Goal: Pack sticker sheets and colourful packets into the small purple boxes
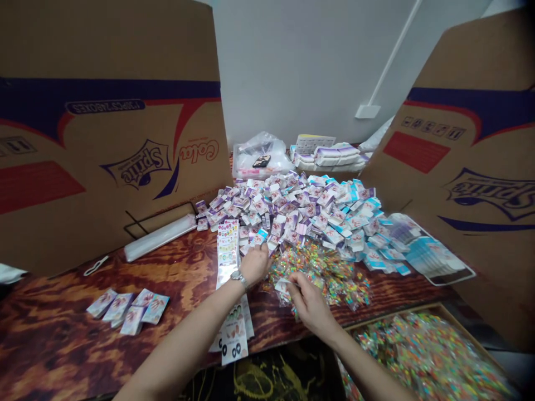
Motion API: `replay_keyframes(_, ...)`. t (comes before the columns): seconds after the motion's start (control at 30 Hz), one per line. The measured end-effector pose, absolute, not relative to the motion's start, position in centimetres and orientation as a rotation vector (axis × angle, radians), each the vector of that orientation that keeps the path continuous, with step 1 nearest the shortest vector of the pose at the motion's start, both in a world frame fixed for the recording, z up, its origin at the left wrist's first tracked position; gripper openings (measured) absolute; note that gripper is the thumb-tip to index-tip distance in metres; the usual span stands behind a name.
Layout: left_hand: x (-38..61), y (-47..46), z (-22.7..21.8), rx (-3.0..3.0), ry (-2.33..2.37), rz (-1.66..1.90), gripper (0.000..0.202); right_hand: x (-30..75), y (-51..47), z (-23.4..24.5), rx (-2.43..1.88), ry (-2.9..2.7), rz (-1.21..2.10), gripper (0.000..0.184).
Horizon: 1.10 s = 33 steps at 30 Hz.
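My left hand [254,264], with a watch on its wrist, is at the front edge of a heap of small printed cardboard boxes [292,209]. Its fingers are closed at a small box with a blue end [261,236], which shows just past the fingertips. Lower and to the right, my right hand [309,303] pinches a small white piece [282,285] between thumb and fingers; its kind is unclear. Beneath that hand spreads a pile of clear packets with colourful bits [321,270]. Long printed sticker sheets [228,250] lie under my left wrist.
Several filled-looking small boxes [131,309] lie at the left. Large cartons [175,122] [472,150] flank the table. A tray of colourful packets [434,351] is at lower right. Behind the heap are a plastic-covered container [263,156] and stacked flat boxes [334,156].
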<state>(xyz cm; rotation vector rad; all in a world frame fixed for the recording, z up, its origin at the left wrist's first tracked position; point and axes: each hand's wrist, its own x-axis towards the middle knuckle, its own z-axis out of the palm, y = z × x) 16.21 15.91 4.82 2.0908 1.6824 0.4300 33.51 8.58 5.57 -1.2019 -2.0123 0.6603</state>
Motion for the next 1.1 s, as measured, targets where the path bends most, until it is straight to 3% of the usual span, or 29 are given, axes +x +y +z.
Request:
replay_keyframes(0.2, 17.1, 17.6, 3.2, 2.161, 1.810, 0.365, 0.023, 34.8, 9.5, 7.2, -1.192, -1.956, 0.609, 0.015)
replay_keyframes(0.43, 13.3, 11.7, 6.1, 2.297, 1.733, 0.623, 0.047, 34.3, 11.1, 9.1, -1.167, -1.924, 0.500, 0.014)
replay_keyframes(0.63, 13.1, 6.7, 6.1, 2.273, 1.627, 1.036, 0.050, 31.0, 11.1, 9.9, -1.008, -2.048, 0.477, 0.008)
replay_keyframes(0.8, 12.9, 5.1, 5.9, 2.311, 1.639, 1.065, 0.052, 30.2, 10.9, 10.3, -0.830, -2.341, 0.448, 0.012)
replay_keyframes(1.0, 12.8, 4.5, 6.1, 2.367, 1.658, 1.071, 0.054, 29.1, 9.5, 10.2, -0.957, -2.461, 0.254, 0.026)
replay_keyframes(1.1, 12.6, 4.2, 6.1, 2.390, 1.626, 1.078, 0.057, 28.4, 8.9, 9.7, -1.010, -2.365, 0.286, 0.023)
